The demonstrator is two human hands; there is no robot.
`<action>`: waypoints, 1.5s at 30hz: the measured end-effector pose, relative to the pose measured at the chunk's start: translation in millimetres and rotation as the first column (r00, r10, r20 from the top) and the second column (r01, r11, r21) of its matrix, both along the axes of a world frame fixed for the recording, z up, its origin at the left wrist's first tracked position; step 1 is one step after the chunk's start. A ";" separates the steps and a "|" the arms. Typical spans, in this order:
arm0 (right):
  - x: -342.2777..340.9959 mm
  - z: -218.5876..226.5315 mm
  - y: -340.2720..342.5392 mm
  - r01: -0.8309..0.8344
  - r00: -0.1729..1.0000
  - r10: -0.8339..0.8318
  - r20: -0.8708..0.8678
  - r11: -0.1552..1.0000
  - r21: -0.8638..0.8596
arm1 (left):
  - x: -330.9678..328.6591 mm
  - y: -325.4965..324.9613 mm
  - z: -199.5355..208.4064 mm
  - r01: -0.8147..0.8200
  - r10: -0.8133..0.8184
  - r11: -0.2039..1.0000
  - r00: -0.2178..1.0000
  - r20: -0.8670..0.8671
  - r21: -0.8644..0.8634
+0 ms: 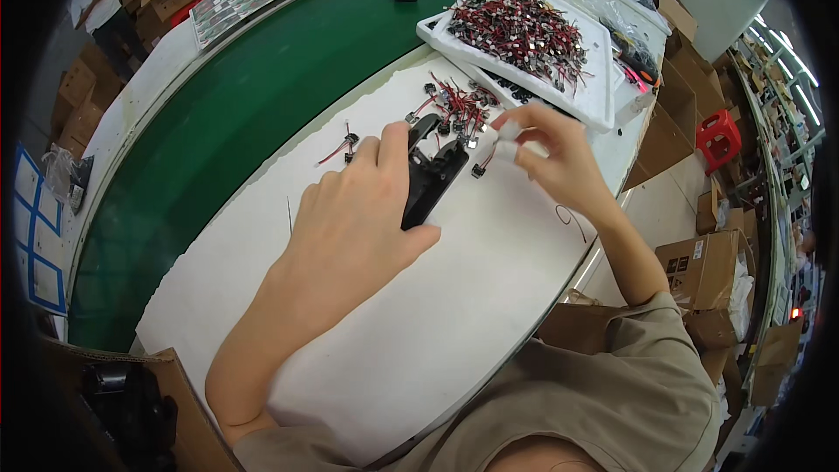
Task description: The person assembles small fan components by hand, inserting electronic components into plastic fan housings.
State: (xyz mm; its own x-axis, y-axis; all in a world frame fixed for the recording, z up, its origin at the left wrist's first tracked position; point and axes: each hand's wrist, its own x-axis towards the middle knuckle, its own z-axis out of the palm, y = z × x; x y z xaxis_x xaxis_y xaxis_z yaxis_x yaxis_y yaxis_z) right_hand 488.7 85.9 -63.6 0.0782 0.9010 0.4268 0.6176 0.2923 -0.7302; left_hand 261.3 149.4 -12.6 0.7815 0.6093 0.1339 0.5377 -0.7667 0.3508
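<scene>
Left grip (357, 197); black casing (430, 182) partly inside

Black housing (431, 183): long, glossy, apparently hollow shell, partly covered; gripped at an angle, its open, forked end toward the far end of the bench (393, 350), its body between the left and right edges.
Wired component (478, 170): small dark block with thin red lead, just right of the housing's forked end; whether it touches the bench cannot be told.
Loose components (459, 109): similar blocks, red and black leads tangled, heaped beyond the housing, toward the bench's far end.
</scene>
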 end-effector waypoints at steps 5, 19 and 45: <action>-35.0 32.3 9.2 -0.082 0.948 0.076 -0.308 0.997 -0.009 | 10.0 10.7 -16.9 -0.007 0.059 0.982 0.961 0.272 -0.189; -62.9 35.4 28.2 0.018 0.930 -0.103 0.352 0.972 0.236 | 15.7 14.8 -29.8 0.193 0.452 0.451 0.793 0.409 -0.871; -61.9 33.2 33.5 0.001 0.927 -0.039 0.374 0.995 0.102 | 11.2 22.1 -23.0 0.404 0.480 0.059 0.791 0.381 -0.913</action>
